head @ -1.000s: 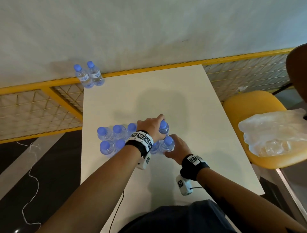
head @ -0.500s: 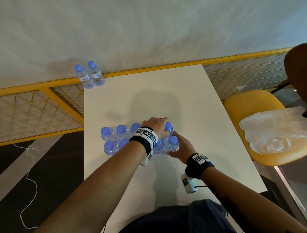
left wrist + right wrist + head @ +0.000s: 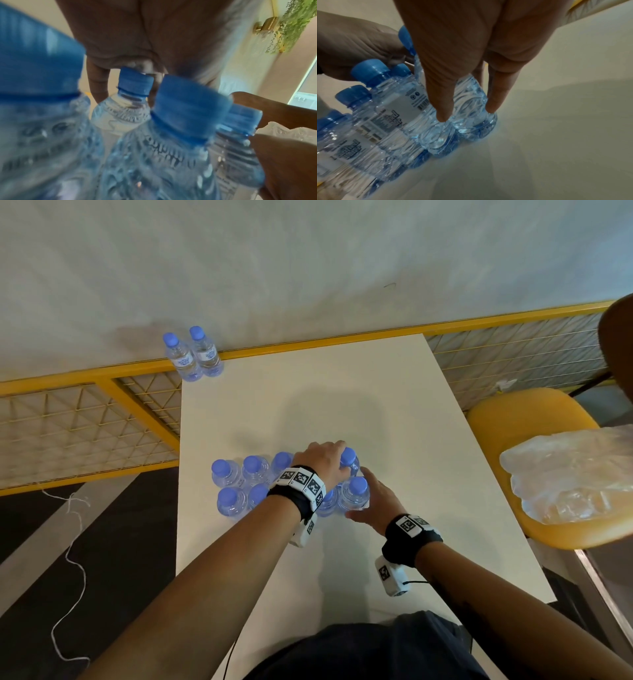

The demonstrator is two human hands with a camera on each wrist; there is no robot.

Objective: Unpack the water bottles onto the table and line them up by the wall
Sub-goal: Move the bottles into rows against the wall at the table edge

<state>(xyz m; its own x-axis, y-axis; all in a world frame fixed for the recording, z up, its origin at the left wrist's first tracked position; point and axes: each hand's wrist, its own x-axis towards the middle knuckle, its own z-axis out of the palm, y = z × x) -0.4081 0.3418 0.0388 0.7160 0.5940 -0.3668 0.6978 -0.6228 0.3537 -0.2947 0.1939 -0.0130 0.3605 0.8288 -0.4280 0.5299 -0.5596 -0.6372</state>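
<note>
A cluster of bottles (image 3: 255,486) stands upright near the middle of the white table (image 3: 428,460), packed side by side in two rows. They are small, clear and ribbed, filled with water, each with a blue screw cap and a pale label printed with dark lettering and a barcode. Their bases give a bluish tint on the tabletop.

The left hand (image 3: 320,462) reaches over the far right end of the cluster, fingers curled down round the neck and cap of the far bottle (image 3: 349,463). The left wrist view is blurred, but a fingertip shows on a cap (image 3: 135,81) there.

The right hand (image 3: 375,503) grips the near bottle (image 3: 354,496) at the right end; the right wrist view shows its long fingers (image 3: 443,102) running down the bottles' sides almost to the base, thumb hidden.

Two more bottles (image 3: 193,356) stand touching each other at the far left corner of the table, against the wall (image 3: 308,261).

A yellow chair (image 3: 527,419) to the right holds crumpled clear plastic wrap (image 3: 568,474).
</note>
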